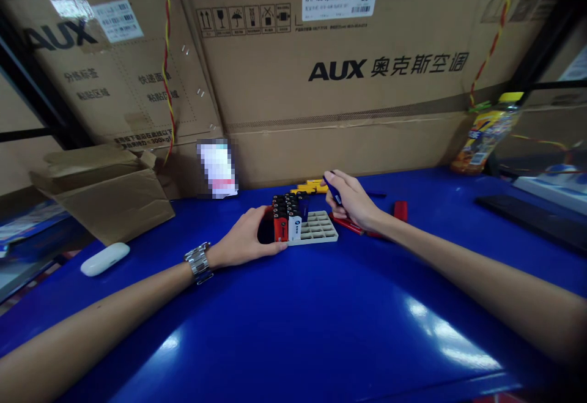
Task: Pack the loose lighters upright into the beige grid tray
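A white grid tray (316,232) lies on the blue table, its left columns filled with upright lighters. A red lighter (280,229) and a white lighter (295,227) stand at the front, and a dark blue lighter (304,208) stands behind. The cells on the right are bare. My left hand (250,235) is curled round the tray's left end, thumb at the front corner and fingers behind. Just above the tray's right back side, my right hand (349,200) grips another dark blue lighter (333,189), tilted in its fingers.
Yellow lighters (309,188) lie behind the tray; red lighters (349,224) lie under and beside my right wrist. A phone (217,169) leans on large cartons (367,103). An open box (110,189) and white case (105,259) are left; a drink bottle (488,134) stands right.
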`<state>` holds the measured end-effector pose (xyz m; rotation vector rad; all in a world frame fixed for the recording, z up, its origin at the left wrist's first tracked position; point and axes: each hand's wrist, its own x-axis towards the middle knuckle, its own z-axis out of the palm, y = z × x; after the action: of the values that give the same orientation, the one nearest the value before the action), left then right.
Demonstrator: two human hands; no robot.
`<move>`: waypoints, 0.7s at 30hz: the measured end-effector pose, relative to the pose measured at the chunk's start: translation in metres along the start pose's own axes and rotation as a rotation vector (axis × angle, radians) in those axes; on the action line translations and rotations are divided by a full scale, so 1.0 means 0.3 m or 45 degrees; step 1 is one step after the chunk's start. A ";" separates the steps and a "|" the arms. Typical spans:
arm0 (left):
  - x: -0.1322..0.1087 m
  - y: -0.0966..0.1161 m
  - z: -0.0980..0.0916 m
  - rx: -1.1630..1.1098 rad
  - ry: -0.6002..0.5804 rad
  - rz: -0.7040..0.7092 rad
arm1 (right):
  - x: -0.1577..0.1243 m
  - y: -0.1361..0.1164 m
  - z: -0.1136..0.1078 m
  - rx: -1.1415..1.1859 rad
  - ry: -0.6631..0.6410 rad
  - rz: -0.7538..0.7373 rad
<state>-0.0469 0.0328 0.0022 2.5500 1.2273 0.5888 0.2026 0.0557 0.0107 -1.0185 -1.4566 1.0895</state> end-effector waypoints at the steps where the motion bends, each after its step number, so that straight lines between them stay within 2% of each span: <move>1: 0.000 0.001 -0.001 -0.004 -0.003 -0.005 | 0.000 0.000 -0.002 -0.083 0.008 -0.074; 6: 0.001 0.010 -0.006 -0.037 -0.019 -0.029 | -0.011 -0.029 -0.012 -0.716 0.150 -0.561; 8: 0.001 0.013 -0.007 -0.040 -0.022 -0.029 | -0.022 -0.040 -0.011 -0.784 0.170 -0.650; 14: 0.000 0.006 -0.002 -0.014 -0.014 -0.015 | -0.045 -0.022 0.008 -0.456 -0.095 -0.443; 16: 0.000 0.000 0.001 -0.001 -0.005 -0.009 | -0.043 -0.009 0.011 -0.510 -0.140 -0.445; 21: 0.001 -0.007 0.006 0.010 0.005 0.010 | -0.032 0.011 0.012 -0.860 -0.175 -0.569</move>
<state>-0.0474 0.0342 -0.0003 2.5621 1.2241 0.5923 0.2004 0.0469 0.0050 -0.9978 -2.1095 0.3427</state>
